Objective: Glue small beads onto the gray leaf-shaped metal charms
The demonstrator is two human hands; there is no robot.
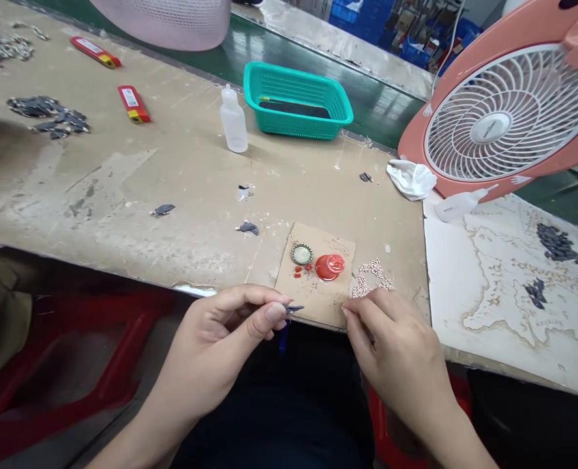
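Between the thumb and fingers of my left hand (pixel 237 332) is a small dark grey leaf-shaped piece (pixel 295 309), its tip pointing right. My right hand (pixel 399 345) is closed in a pinch at the right edge of a cardboard square (pixel 289 277); whatever its fingertips hold is too small to make out. On the cardboard sit a bottle cap (pixel 301 255), some red bits and a red cap-like piece (pixel 330 266) with a glossy red top. Many tiny pale-and-red beads (pixel 374 273) lie just beyond my right fingers.
Similar grey pieces (pixel 247 227) are scattered on the table, with a pile (pixel 49 114) at left. A squeeze bottle (pixel 233 124), a green basket (pixel 299 124) and two red boxes (pixel 133 104) stand farther back. A pink fan (pixel 494 127) and printed paper (pixel 489 293) are at right.
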